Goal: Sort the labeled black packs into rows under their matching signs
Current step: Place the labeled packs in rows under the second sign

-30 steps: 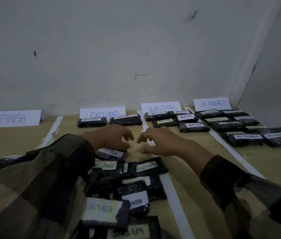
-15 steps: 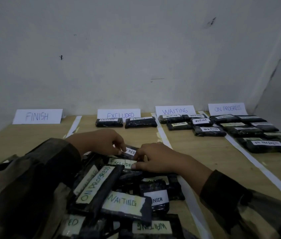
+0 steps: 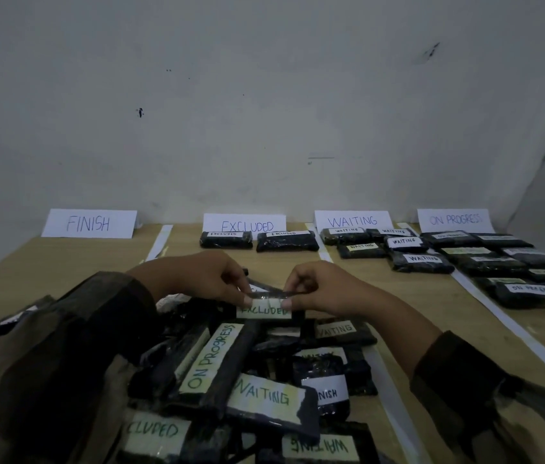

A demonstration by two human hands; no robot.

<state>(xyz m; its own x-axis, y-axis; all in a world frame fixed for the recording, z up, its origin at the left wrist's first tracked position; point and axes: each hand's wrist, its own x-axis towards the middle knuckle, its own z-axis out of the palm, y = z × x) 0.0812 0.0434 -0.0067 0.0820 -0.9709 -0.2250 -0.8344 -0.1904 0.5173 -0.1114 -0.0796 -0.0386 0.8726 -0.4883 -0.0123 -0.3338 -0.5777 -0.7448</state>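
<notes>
Left hand (image 3: 197, 279) and right hand (image 3: 324, 289) pinching together black plastic-wrapped pack with white "EXCLUDED" label (image 3: 264, 308), raised just above unsorted pile (image 3: 247, 380), probably for white EXCLUDED paper sign (image 3: 245, 224).

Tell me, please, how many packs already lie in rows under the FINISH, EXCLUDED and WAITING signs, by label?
FINISH packs, under the FINISH sign: 0
EXCLUDED packs: 2
WAITING packs: 5
Total: 7
</notes>
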